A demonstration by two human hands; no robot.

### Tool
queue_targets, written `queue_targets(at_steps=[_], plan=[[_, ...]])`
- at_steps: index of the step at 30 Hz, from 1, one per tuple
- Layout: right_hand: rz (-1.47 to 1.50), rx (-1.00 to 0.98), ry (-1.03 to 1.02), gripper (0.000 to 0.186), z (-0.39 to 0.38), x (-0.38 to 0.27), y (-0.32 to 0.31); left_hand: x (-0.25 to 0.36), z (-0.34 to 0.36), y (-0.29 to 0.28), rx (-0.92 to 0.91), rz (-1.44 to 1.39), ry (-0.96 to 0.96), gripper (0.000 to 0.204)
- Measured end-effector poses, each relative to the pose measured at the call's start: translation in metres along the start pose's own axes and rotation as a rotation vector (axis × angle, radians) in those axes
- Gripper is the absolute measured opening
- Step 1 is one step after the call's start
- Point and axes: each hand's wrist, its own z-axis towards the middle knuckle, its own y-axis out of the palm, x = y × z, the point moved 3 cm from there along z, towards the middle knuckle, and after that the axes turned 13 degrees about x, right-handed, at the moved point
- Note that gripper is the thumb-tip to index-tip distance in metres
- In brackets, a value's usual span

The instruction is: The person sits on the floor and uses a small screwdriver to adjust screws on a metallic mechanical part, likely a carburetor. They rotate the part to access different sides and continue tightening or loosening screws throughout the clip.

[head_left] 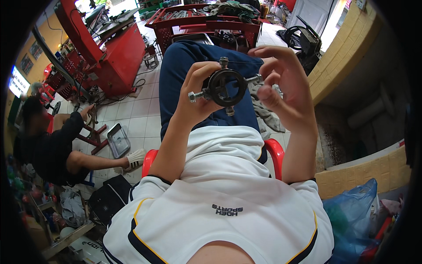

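My left hand [188, 109] is closed around a black metal ring [212, 90], held up over my lap. Bolts stick out from the ring's rim on several sides, among them a silver bolt [192, 97] at the left and another bolt [255, 79] pointing right. A thin bar crosses the ring's opening. Just right of the ring, my right hand [290, 99] has its fingers curved and apart, with nothing seen in them. Its thumb and fingers are close to the right bolt's end; whether they touch it I cannot tell.
A red tool bench [206, 24] and a metal tray [200, 38] are ahead. At left, a seated person [48, 141] bends over red metal parts near a tray on the floor [118, 141]. A grey cloth [268, 115] lies right of my legs, beside a yellow brick wall [340, 53].
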Motion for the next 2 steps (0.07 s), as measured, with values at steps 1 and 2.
queue_targets(at_steps=[1, 2], plan=[[0.020, -0.063, 0.122, 0.039, -0.0008, 0.0056, -0.0036, -0.0007, -0.0011, 0.0004, 0.001, -0.018, -0.005, 0.086], [0.018, -0.062, 0.122, 0.039, -0.0009, 0.0057, -0.0038, -0.0011, -0.0011, 0.0009, 0.001, -0.020, -0.005, 0.086]])
